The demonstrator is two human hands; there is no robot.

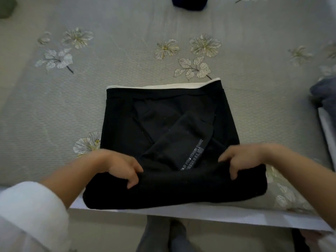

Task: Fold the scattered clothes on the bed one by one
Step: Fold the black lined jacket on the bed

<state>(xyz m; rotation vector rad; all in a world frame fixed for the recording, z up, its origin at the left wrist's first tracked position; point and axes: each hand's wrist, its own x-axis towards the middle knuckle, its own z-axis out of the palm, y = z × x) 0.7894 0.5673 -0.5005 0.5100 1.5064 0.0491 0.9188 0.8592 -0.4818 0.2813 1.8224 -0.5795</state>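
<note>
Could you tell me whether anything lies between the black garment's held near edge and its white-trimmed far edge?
Nothing visible does. The left hand and right hand grip the black garment at its near edge, and only its own folded-in sleeve lies on it. The navy item sits farther up the bed.

This is a bedroom in a home. A wide bed [218, 217] fills the view, spread with a grey-beige woven coverlet [127, 91] embroidered with pale flowers [204, 45]. Below its white near edge is a beige floor [101, 231]. Clothes lie on it: a black garment with a white band [163, 124] by the near edge, a navy bundle [190, 3] at the far edge, and a blue-grey heap [325, 93] at the right edge.
</note>
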